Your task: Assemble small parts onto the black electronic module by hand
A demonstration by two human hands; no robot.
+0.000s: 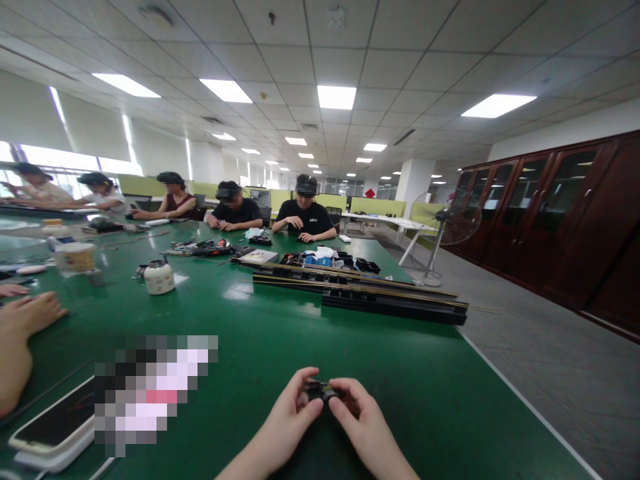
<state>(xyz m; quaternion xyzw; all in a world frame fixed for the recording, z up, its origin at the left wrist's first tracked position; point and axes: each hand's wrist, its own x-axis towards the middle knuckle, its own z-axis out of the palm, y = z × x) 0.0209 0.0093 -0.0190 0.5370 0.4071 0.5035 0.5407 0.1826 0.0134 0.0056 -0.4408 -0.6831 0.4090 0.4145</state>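
Green worktop point(240, 400), dark-screened phone point(55, 415) near left, patterned dark-lidded white jar point(159, 279) farther back left, long black trays point(390, 313) topped with thin rods point(360, 287) right, assorted tools point(213, 251) far.

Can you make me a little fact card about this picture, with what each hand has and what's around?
Left hand: holds one end of a small dark part
Right hand: holds the other end
What the part is: too small to tell
Table: green
Ahead: long black strips
Ahead, leftward: white jar
Near left: phone
Far right: standing fan, wooden cabinets
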